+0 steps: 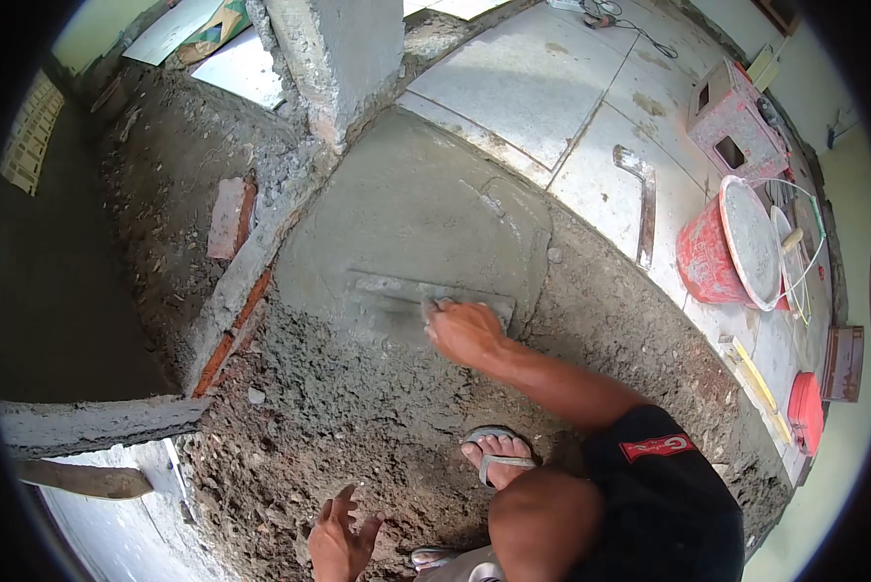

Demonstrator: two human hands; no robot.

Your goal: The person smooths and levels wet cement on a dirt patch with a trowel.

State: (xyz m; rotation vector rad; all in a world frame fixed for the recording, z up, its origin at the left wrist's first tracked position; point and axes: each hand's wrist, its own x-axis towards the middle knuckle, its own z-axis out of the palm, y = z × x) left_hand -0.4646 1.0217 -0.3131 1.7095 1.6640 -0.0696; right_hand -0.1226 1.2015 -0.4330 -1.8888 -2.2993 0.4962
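Head-camera view, looking down past a crouching person in a black sleeve (649, 441). Near the centre, the right hand (466, 333) is wrapped round the back of a long, flat, grey rectangular float (402, 288). The float rests on the lower margin of a smooth, wet-looking grey mortar patch (406, 199), which spreads toward twelve o'clock. At seven o'clock the left hand (342, 543) holds nothing, its fingers loosely spread above rough brown rubble-strewn soil (348, 422).

From where I stand, the likeliest trouble is the float's edge: tipped too steeply, it could gouge the soft surface. Loose grit lies right along the lower margin, so a stroke crossing it could drag stones into the mortar. A foot in a grey strap sandal (499, 456), at five o'clock, stands on that uneven ground; a slip there could throw weight onto the wet patch.

The float's handle and underside are hidden, and its left end blends into the mortar. The second foot is partly covered, and the bottom edge cuts off the left forearm. At three o'clock, I cannot tell whether the red plastic bucket (707, 254) is full or merely coated grey.
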